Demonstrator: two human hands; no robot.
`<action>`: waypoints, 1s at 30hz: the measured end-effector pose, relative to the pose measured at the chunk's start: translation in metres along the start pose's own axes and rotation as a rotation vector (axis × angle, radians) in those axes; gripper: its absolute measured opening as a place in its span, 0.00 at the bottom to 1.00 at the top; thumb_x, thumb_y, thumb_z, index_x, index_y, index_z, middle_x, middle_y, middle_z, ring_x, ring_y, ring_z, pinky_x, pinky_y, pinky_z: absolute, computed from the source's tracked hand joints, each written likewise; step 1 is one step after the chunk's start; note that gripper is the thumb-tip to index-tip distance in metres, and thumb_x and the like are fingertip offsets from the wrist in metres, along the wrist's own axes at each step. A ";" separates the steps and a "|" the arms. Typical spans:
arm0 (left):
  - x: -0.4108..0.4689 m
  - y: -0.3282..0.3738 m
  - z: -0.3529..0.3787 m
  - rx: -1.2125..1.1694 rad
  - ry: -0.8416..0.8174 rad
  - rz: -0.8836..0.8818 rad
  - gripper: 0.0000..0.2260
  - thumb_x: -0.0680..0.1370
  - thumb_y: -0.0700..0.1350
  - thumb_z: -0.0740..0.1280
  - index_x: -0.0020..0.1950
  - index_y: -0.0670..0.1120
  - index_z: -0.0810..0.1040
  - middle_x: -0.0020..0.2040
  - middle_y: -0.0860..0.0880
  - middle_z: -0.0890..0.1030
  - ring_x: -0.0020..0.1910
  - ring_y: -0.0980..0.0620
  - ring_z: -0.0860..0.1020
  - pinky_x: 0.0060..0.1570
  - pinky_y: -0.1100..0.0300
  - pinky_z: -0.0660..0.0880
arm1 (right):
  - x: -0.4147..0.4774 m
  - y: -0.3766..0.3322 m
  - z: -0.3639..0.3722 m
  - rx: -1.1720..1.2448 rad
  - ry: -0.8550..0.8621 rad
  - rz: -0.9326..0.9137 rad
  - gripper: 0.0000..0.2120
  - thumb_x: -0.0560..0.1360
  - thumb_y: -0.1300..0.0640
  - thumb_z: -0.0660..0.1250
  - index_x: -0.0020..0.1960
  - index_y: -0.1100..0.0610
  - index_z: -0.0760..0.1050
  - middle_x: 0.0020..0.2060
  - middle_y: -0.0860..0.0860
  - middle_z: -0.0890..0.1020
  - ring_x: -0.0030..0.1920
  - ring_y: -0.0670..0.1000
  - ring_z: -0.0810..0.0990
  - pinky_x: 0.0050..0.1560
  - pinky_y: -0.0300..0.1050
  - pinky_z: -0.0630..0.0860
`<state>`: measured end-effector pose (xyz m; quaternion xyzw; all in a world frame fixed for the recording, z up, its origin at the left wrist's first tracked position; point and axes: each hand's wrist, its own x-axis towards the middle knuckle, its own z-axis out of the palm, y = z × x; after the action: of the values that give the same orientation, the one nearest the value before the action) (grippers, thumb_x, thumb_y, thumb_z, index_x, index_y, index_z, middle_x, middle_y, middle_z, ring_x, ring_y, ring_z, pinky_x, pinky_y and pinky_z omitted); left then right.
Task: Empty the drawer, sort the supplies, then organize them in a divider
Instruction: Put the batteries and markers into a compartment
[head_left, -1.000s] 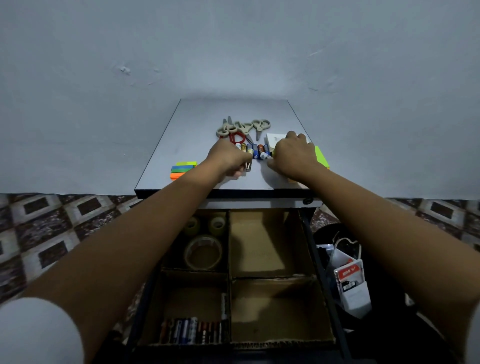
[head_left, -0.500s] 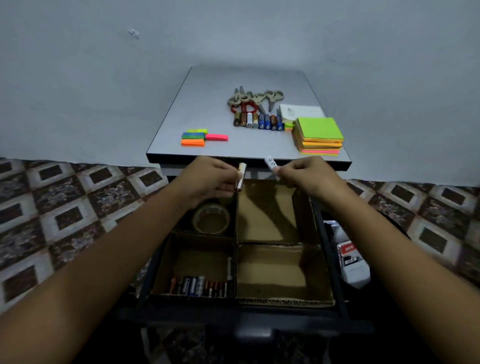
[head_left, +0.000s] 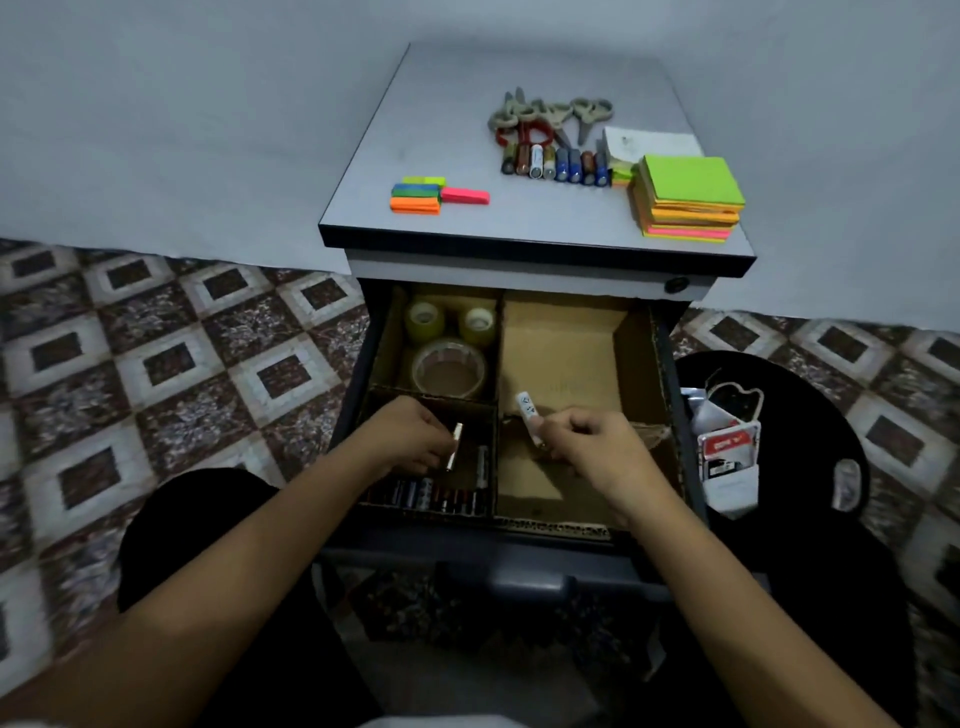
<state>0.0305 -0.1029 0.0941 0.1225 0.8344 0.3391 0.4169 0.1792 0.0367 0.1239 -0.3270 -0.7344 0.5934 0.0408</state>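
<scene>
An open drawer (head_left: 671, 364) holds a cardboard divider (head_left: 561, 343) with four compartments. In the compartment at 7 o'clock, nearest the viewer, a row of stored batteries (head_left: 434, 496) lies side by side along the front wall.

Just beyond that row, over the same compartment, the left hand (head_left: 410, 439) pinches a gold-and-silver battery (head_left: 455, 446) between thumb and curled fingers. The slim metallic cylinder stands almost upright in the view, its long axis running from 12 to 6 o'clock.

At 3 o'clock from it, over the compartment at 5 o'clock, the right hand (head_left: 592, 452) grips a white battery (head_left: 525, 410) with dark markings. Its free end sticks out of the curled fingers and leans toward 11 o'clock.

Farther back, the compartment at 11 o'clock holds three rolls of clear tape (head_left: 449, 364), one large and two small.

Beyond the drawer, on the grey cabinet top (head_left: 457, 104): coloured sticky flags (head_left: 415, 196) at 9 o'clock, a stack of neon sticky notes (head_left: 685, 200) at 3 o'clock, a line of loose batteries (head_left: 553, 166) in the middle with their long axes running 12 to 6, and scissors (head_left: 548, 117) at 12 o'clock.
</scene>
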 end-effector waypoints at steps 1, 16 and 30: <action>0.004 -0.001 0.004 0.044 0.009 0.009 0.04 0.76 0.41 0.68 0.42 0.41 0.78 0.36 0.46 0.79 0.35 0.53 0.77 0.33 0.63 0.74 | -0.002 0.002 0.002 -0.004 -0.002 -0.003 0.19 0.75 0.53 0.67 0.45 0.73 0.75 0.33 0.56 0.72 0.36 0.50 0.69 0.33 0.35 0.66; 0.020 -0.007 0.025 0.293 0.009 0.085 0.08 0.74 0.40 0.68 0.50 0.37 0.81 0.47 0.41 0.81 0.50 0.45 0.80 0.43 0.60 0.72 | -0.005 0.014 0.018 0.035 -0.015 0.010 0.08 0.74 0.52 0.68 0.39 0.55 0.81 0.31 0.48 0.77 0.35 0.45 0.73 0.41 0.42 0.70; -0.024 0.002 0.011 -0.331 -0.034 0.166 0.08 0.79 0.46 0.62 0.49 0.47 0.80 0.46 0.49 0.82 0.41 0.55 0.78 0.46 0.60 0.73 | -0.002 0.015 0.030 0.091 -0.051 0.026 0.06 0.74 0.53 0.68 0.38 0.50 0.78 0.31 0.47 0.78 0.33 0.44 0.73 0.35 0.38 0.68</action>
<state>0.0542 -0.1078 0.1056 0.1264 0.7472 0.5028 0.4158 0.1743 0.0116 0.1025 -0.3192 -0.7030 0.6349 0.0293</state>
